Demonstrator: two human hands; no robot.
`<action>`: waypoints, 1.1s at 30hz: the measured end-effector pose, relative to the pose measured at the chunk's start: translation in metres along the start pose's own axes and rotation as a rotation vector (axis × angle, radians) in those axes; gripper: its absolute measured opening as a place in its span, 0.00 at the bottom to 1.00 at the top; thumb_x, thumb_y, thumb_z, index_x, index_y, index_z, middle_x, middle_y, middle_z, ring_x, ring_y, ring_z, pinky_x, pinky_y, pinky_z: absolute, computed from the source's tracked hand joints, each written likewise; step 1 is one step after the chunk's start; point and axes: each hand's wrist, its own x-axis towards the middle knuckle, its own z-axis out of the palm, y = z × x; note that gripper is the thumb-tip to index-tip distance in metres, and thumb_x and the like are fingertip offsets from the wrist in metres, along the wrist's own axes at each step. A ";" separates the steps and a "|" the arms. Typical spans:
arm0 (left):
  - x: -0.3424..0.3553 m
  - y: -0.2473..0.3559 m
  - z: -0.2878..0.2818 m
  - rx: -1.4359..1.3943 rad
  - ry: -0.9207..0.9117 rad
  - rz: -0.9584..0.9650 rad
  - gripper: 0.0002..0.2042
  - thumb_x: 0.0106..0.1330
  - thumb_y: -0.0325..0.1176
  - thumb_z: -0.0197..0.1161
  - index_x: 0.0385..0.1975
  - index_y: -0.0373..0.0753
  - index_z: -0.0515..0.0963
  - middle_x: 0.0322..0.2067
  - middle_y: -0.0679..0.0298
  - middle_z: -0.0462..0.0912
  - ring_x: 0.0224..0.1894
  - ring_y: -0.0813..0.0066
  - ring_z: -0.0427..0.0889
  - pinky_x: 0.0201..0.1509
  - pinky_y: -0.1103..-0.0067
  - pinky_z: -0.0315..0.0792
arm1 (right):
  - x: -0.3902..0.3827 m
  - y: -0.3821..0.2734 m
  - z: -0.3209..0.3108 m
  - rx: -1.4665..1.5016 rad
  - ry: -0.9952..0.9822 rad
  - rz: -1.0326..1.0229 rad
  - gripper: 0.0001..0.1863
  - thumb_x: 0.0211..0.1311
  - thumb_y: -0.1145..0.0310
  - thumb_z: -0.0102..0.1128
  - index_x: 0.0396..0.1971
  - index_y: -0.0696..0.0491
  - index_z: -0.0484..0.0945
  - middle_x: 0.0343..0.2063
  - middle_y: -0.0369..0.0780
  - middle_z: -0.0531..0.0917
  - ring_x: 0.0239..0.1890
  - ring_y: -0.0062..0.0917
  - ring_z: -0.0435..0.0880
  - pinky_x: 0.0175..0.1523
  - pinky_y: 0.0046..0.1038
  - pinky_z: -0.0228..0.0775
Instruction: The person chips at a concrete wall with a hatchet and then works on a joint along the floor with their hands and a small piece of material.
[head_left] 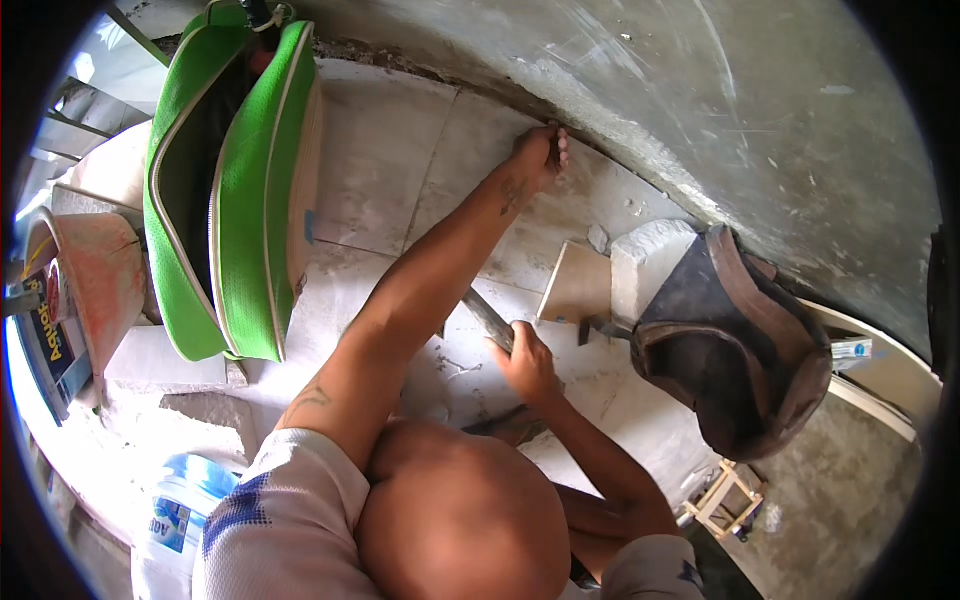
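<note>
My left hand [543, 150] is at the far end of my outstretched arm, low against the grey wall [800, 90]. Its fingers are curled at the edge of the pale floor tiles [380, 150]; whatever they hold is hidden. Closer in, my right hand [527, 362] is wrapped round a greyish rod-like handle [488, 318]. The handle slants up and left behind my left forearm, which hides its far end. Small pale crumbs and smears lie on the tiles below the handle.
At left stand an unzipped green bag [255, 200], an orange-stained bucket [100, 280] and a clear plastic bottle [180, 510]. To the right are a tile piece [575, 283], a broken pale block [645, 265], a dark bag [735, 350] and a small wooden frame [725, 500].
</note>
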 end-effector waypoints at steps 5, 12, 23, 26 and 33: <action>0.000 -0.010 0.010 0.020 0.031 0.082 0.12 0.71 0.35 0.45 0.26 0.42 0.72 0.16 0.70 0.70 0.16 0.79 0.68 0.18 0.81 0.69 | 0.005 -0.012 0.016 0.075 0.048 0.056 0.24 0.55 0.56 0.67 0.40 0.59 0.69 0.31 0.49 0.77 0.33 0.45 0.80 0.37 0.40 0.74; -0.012 -0.005 0.027 0.088 0.235 0.103 0.08 0.64 0.28 0.46 0.23 0.43 0.70 0.16 0.70 0.67 0.16 0.78 0.64 0.20 0.81 0.68 | 0.008 -0.016 0.033 0.130 0.078 0.013 0.25 0.54 0.56 0.69 0.39 0.59 0.68 0.30 0.49 0.76 0.31 0.47 0.79 0.35 0.41 0.73; -0.002 0.016 0.017 0.051 0.115 0.152 0.11 0.65 0.24 0.47 0.19 0.42 0.67 0.18 0.66 0.70 0.17 0.76 0.67 0.21 0.80 0.70 | 0.021 -0.026 0.035 0.026 0.222 -0.021 0.24 0.48 0.57 0.71 0.36 0.57 0.69 0.33 0.48 0.72 0.39 0.44 0.72 0.45 0.42 0.65; 0.000 0.015 0.017 0.095 0.183 0.139 0.09 0.67 0.25 0.47 0.23 0.37 0.69 0.22 0.64 0.73 0.19 0.76 0.69 0.25 0.79 0.72 | 0.020 -0.020 0.045 0.003 0.245 0.029 0.25 0.48 0.55 0.71 0.35 0.56 0.69 0.32 0.47 0.71 0.38 0.42 0.71 0.45 0.41 0.64; 0.003 0.018 0.002 0.010 -0.013 -0.098 0.07 0.69 0.27 0.45 0.33 0.35 0.71 0.25 0.63 0.74 0.24 0.73 0.71 0.38 0.73 0.75 | -0.007 -0.007 0.023 0.089 0.268 0.006 0.28 0.45 0.54 0.72 0.43 0.54 0.74 0.35 0.44 0.74 0.39 0.37 0.74 0.45 0.37 0.66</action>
